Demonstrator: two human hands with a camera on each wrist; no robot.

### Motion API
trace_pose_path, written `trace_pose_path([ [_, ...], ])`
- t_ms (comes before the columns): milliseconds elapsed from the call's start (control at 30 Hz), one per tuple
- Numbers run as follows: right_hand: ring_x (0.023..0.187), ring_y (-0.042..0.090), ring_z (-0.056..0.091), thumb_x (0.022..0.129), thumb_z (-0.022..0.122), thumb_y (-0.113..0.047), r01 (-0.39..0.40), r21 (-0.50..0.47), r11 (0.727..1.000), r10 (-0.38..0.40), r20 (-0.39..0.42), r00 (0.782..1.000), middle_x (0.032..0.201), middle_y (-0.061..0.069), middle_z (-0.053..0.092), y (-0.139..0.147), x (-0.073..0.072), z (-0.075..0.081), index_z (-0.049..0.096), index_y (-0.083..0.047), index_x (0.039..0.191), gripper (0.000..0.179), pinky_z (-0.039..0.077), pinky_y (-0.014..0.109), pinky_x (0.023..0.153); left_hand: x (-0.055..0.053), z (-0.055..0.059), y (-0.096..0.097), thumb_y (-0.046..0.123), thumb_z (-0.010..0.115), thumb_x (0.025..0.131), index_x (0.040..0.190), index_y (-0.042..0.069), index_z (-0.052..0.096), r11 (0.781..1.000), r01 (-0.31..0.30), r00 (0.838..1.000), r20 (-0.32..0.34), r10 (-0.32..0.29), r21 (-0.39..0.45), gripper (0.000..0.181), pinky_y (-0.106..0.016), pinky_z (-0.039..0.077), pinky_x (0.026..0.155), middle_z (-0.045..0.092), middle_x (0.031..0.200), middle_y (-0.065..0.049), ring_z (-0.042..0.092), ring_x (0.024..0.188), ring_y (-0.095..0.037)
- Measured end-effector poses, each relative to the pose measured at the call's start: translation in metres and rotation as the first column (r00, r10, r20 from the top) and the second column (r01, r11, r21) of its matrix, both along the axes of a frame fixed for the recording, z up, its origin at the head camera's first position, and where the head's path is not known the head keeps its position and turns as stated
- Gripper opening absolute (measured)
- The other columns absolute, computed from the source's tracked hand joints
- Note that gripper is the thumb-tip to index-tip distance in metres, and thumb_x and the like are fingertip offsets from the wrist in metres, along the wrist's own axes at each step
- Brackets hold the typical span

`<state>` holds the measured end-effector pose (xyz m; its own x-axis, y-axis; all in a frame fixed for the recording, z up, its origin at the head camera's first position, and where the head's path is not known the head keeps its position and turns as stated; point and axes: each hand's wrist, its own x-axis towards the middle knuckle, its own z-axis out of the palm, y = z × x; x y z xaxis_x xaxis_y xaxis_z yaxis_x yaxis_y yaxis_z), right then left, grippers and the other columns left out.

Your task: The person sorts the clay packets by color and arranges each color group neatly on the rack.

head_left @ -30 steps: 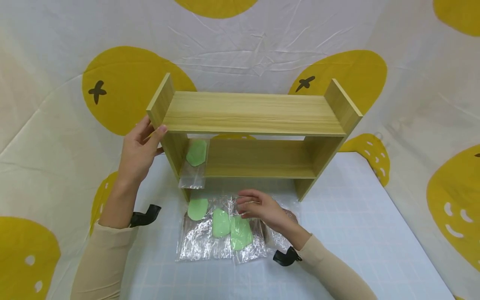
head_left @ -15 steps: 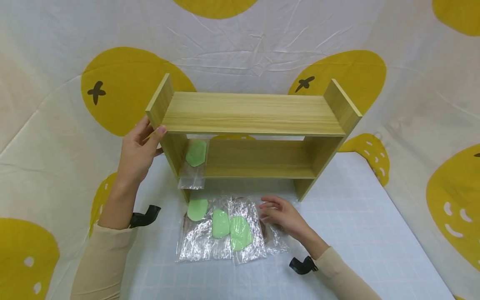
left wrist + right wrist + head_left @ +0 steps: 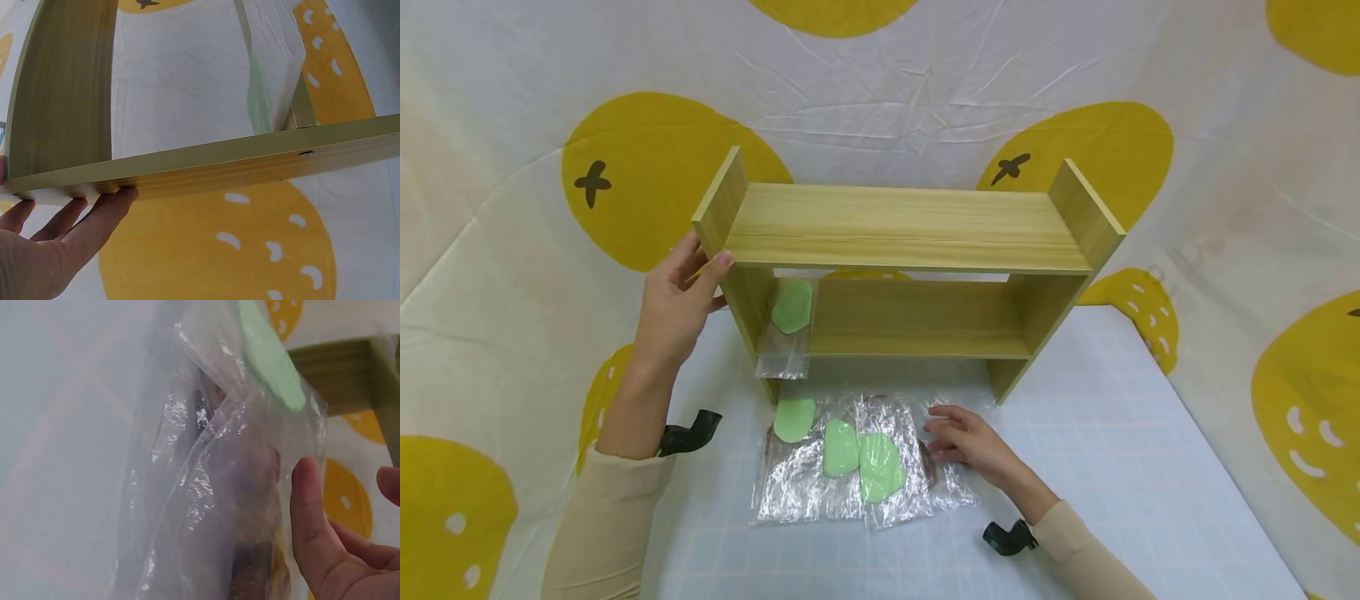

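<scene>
A wooden two-tier shelf (image 3: 910, 229) stands on the table. My left hand (image 3: 677, 300) holds its left side panel (image 3: 250, 153), fingers against the outer face and thumb over the front edge. On the lower tier, by that panel, a clear plastic bag with a green piece (image 3: 792, 306) hangs past the front edge. Several clear bags (image 3: 805, 492) lie overlapping in front of the shelf, three with green pieces (image 3: 882, 468) showing and brownish contents partly visible. Over the right end of these bags is my right hand (image 3: 973, 446), fingers loosely bent, thumb apart, gripping nothing.
The table (image 3: 1150, 467) has a pale checked cloth. A white curtain (image 3: 880, 100) with yellow shapes hangs right behind the shelf. Black wrist mounts (image 3: 692, 432) stick out from both sleeves.
My right hand has drawn back to the right, from above the middle bags to the right end of the row. My left hand and the shelf have kept their places.
</scene>
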<state>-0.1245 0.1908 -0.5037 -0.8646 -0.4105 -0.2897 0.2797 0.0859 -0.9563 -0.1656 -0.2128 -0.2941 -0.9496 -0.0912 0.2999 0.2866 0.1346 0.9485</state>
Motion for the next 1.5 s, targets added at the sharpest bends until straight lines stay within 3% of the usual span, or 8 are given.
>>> trace_pose_path([
  [267,0.098,0.039,0.065,0.102,0.059,-0.019,-0.006,0.02,1.0,0.005,0.021,1.0,0.124,0.026,0.059,-0.009,0.001,-0.005,0.041,0.012,0.143,0.054,0.059,0.045,0.084,0.0,-0.001,0.0,0.026,0.067,0.098,0.148,0.035,0.05,1.0,0.01,1.0,-0.016,-0.01,0.008,0.053,-0.039,0.056,0.088,0.049,0.149,-0.007,0.051,0.127,-0.038],
  [500,0.087,0.03,0.067,0.099,0.065,-0.019,0.013,0.044,0.999,-0.014,0.011,1.0,0.11,0.021,0.062,-0.017,0.0,-0.006,0.049,0.01,0.138,0.052,0.061,0.039,0.076,-0.001,-0.002,0.0,0.025,0.067,0.097,0.147,0.036,0.05,1.0,0.014,1.0,-0.02,-0.013,0.017,0.054,-0.044,0.054,0.09,0.049,0.149,-0.007,0.05,0.127,-0.038],
  [733,0.077,0.02,0.063,0.095,0.069,-0.011,0.003,0.124,0.992,0.004,-0.062,0.998,0.109,0.018,0.068,-0.022,0.001,-0.007,0.051,0.013,0.135,0.05,0.057,0.03,0.07,-0.001,-0.001,0.001,0.026,0.067,0.098,0.148,0.037,0.05,1.0,0.012,1.0,-0.012,-0.011,0.013,0.054,-0.056,0.048,0.094,0.048,0.15,-0.006,0.049,0.13,-0.039],
  [1033,0.098,0.024,0.066,0.094,0.071,-0.012,0.018,0.13,0.991,-0.004,-0.101,0.995,0.108,0.013,0.067,-0.026,0.008,-0.004,0.055,0.01,0.132,0.047,0.056,0.034,0.086,-0.001,-0.001,0.001,0.025,0.067,0.097,0.147,0.036,0.05,0.999,0.02,1.0,-0.016,-0.019,0.031,0.054,-0.054,0.049,0.094,0.048,0.15,-0.006,0.049,0.129,-0.038],
  [1233,0.092,0.019,0.066,0.091,0.075,-0.012,0.035,0.149,0.988,-0.016,-0.13,0.991,0.099,0.009,0.071,-0.03,0.011,-0.007,0.065,0.008,0.116,0.034,0.055,0.03,0.079,-0.001,-0.002,0.001,0.025,0.067,0.097,0.148,0.036,0.05,0.999,0.02,1.0,-0.017,-0.019,0.033,0.054,-0.058,0.046,0.095,0.048,0.15,-0.006,0.049,0.129,-0.038],
  [1333,0.09,0.018,0.066,0.092,0.073,-0.011,0.029,0.123,0.992,-0.012,-0.136,0.991,0.098,0.011,0.071,-0.031,0.012,-0.006,0.065,0.009,0.111,0.029,0.056,0.029,0.077,-0.001,-0.001,0.001,0.026,0.066,0.097,0.148,0.037,0.05,0.999,0.017,1.0,-0.015,-0.016,0.028,0.054,-0.059,0.046,0.095,0.048,0.15,-0.006,0.049,0.129,-0.038],
  [1500,0.094,0.019,0.06,0.097,0.065,-0.008,0.01,-0.008,1.0,-0.01,-0.081,0.997,0.103,0.011,0.065,-0.032,0.012,-0.007,0.062,0.01,0.111,0.023,0.054,0.029,0.079,-0.001,-0.001,0.001,0.025,0.067,0.097,0.147,0.035,0.05,0.999,0.018,1.0,-0.02,-0.017,0.035,0.053,-0.058,0.046,0.094,0.048,0.15,-0.007,0.049,0.129,-0.038],
])
